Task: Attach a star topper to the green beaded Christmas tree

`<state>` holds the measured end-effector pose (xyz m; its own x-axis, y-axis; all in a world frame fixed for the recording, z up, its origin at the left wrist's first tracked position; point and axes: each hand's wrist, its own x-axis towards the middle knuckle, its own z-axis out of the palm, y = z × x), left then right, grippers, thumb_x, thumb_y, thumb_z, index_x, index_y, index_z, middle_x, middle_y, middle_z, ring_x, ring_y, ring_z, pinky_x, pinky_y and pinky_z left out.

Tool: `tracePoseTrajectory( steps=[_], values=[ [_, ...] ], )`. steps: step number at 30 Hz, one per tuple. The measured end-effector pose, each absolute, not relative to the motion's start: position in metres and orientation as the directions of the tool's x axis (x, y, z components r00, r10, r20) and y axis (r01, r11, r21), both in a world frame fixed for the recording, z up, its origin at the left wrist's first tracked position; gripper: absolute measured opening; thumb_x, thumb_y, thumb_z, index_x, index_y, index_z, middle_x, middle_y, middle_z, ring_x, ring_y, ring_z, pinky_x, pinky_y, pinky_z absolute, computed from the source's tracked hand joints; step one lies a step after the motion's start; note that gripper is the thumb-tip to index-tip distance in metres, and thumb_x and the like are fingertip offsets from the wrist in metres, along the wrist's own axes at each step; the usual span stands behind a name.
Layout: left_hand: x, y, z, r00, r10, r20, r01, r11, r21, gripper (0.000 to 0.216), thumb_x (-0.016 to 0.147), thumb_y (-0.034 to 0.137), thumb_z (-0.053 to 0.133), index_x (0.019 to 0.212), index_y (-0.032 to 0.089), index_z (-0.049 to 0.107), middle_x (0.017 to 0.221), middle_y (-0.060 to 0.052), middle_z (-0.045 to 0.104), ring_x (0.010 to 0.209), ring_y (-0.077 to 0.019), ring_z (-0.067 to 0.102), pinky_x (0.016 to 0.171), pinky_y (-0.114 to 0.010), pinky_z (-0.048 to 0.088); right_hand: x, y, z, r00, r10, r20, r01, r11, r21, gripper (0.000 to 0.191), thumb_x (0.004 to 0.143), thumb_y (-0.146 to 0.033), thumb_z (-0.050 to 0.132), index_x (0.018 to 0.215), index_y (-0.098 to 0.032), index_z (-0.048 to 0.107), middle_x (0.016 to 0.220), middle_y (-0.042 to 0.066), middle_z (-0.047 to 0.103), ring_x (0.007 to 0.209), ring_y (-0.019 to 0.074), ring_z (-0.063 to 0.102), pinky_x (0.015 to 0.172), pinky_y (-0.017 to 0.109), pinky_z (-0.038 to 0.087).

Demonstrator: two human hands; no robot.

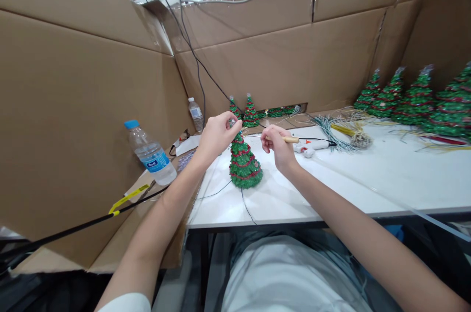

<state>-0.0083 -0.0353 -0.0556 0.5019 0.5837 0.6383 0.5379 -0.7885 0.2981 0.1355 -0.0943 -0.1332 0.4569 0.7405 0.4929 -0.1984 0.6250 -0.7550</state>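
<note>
A small green Christmas tree [246, 167] with red garlands stands on the white table, dark wires running out from its base. At its tip, my left hand [218, 136] is closed in a pinch; a small clear piece shows by the fingers, but the exact grip is partly hidden. Just right of the tree, my right hand [278, 144] is closed around a thin tool with a wooden handle [291, 140]. The tool's working end is too fine to make out. A white glue gun [314, 144] lies behind the right hand.
Several finished-looking trees [414, 98] line the back right, and two smaller ones [250, 112] stand behind. Bundled wires [340, 133] lie on the table [386, 174]. A water bottle [154, 157] stands left. Cardboard walls [272, 62] enclose the area; a black cable [200, 64] hangs down.
</note>
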Motion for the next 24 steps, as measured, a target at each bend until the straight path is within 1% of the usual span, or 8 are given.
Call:
tracePoseTrajectory(
  steps=[3, 5, 7, 12, 16, 18, 21, 24],
  values=[
    [-0.01, -0.038, -0.053, 0.542, 0.555, 0.631, 0.49, -0.819, 0.3, 0.02, 0.084, 0.034, 0.052, 0.079, 0.017, 0.061, 0.056, 0.003, 0.049, 0.053, -0.0117, 0.044, 0.054, -0.024, 0.03, 0.137, -0.094, -0.133, 0.469, 0.737, 0.487, -0.211, 0.629, -0.748, 0.018, 0.068, -0.029, 0.055, 0.053, -0.019, 0.054, 0.047, -0.005, 0.045, 0.037, 0.0052, 0.039, 0.036, 0.02, 0.026],
    [-0.01, -0.04, -0.05, 0.574, 0.532, 0.622, 0.469, -0.837, 0.282, 0.015, 0.084, 0.029, 0.05, 0.077, 0.017, 0.057, 0.055, 0.004, 0.045, 0.053, -0.0112, 0.04, 0.054, -0.024, 0.03, 0.137, -0.094, -0.133, 0.469, 0.735, 0.491, -0.215, 0.634, -0.743, 0.018, 0.068, -0.029, 0.054, 0.053, -0.019, 0.054, 0.047, -0.005, 0.045, 0.037, 0.0054, 0.038, 0.036, 0.02, 0.026],
    [-0.01, -0.04, -0.048, 0.61, 0.503, 0.613, 0.451, -0.856, 0.253, 0.012, 0.084, 0.025, 0.048, 0.078, 0.017, 0.056, 0.056, 0.004, 0.043, 0.054, -0.0112, 0.04, 0.056, -0.024, 0.03, 0.137, -0.093, -0.132, 0.47, 0.731, 0.495, -0.214, 0.638, -0.74, 0.018, 0.068, -0.029, 0.054, 0.053, -0.019, 0.054, 0.046, -0.005, 0.044, 0.037, 0.0056, 0.038, 0.036, 0.02, 0.026],
    [-0.012, -0.036, -0.045, 0.706, 0.427, 0.565, 0.4, -0.899, 0.179, 0.016, 0.088, 0.023, 0.041, 0.089, 0.017, 0.056, 0.063, 0.003, 0.047, 0.059, -0.0127, 0.043, 0.06, -0.025, 0.033, 0.138, -0.093, -0.133, 0.479, 0.724, 0.497, -0.212, 0.644, -0.735, 0.018, 0.068, -0.029, 0.054, 0.053, -0.019, 0.053, 0.047, -0.005, 0.044, 0.037, 0.0057, 0.039, 0.037, 0.021, 0.026],
    [-0.016, -0.032, -0.046, 0.74, 0.4, 0.541, 0.381, -0.912, 0.153, 0.023, 0.092, 0.024, 0.037, 0.106, 0.017, 0.053, 0.074, 0.0, 0.052, 0.066, -0.014, 0.048, 0.066, -0.026, 0.037, 0.138, -0.093, -0.134, 0.483, 0.718, 0.501, -0.211, 0.651, -0.729, 0.019, 0.071, -0.028, 0.053, 0.053, -0.019, 0.053, 0.047, -0.005, 0.045, 0.038, 0.0058, 0.039, 0.037, 0.021, 0.026],
    [-0.017, -0.029, -0.047, 0.744, 0.394, 0.54, 0.373, -0.915, 0.154, 0.025, 0.093, 0.024, 0.036, 0.113, 0.017, 0.049, 0.08, -0.001, 0.055, 0.071, -0.0148, 0.051, 0.07, -0.026, 0.039, 0.138, -0.092, -0.133, 0.495, 0.718, 0.49, -0.218, 0.648, -0.73, 0.018, 0.073, -0.029, 0.052, 0.057, -0.02, 0.053, 0.047, -0.005, 0.045, 0.037, 0.006, 0.039, 0.036, 0.021, 0.026],
    [-0.018, -0.022, -0.049, 0.743, 0.39, 0.543, 0.359, -0.918, 0.169, 0.026, 0.093, 0.022, 0.037, 0.117, 0.018, 0.046, 0.092, -0.004, 0.059, 0.077, -0.0152, 0.054, 0.076, -0.028, 0.041, 0.137, -0.092, -0.132, 0.538, 0.708, 0.457, -0.213, 0.639, -0.739, 0.015, 0.077, -0.031, 0.053, 0.066, -0.021, 0.05, 0.045, -0.009, 0.041, 0.035, 0.0057, 0.035, 0.036, 0.02, 0.024],
    [-0.018, -0.016, -0.051, 0.741, 0.383, 0.551, 0.309, -0.924, 0.227, 0.025, 0.092, 0.021, 0.038, 0.116, 0.02, 0.045, 0.097, -0.005, 0.061, 0.082, -0.0152, 0.057, 0.078, -0.028, 0.042, 0.136, -0.091, -0.132, 0.579, 0.682, 0.447, -0.161, 0.633, -0.757, 0.022, 0.08, -0.037, 0.058, 0.07, -0.022, 0.045, 0.046, -0.011, 0.039, 0.035, 0.0048, 0.034, 0.036, 0.019, 0.022]
  ],
)
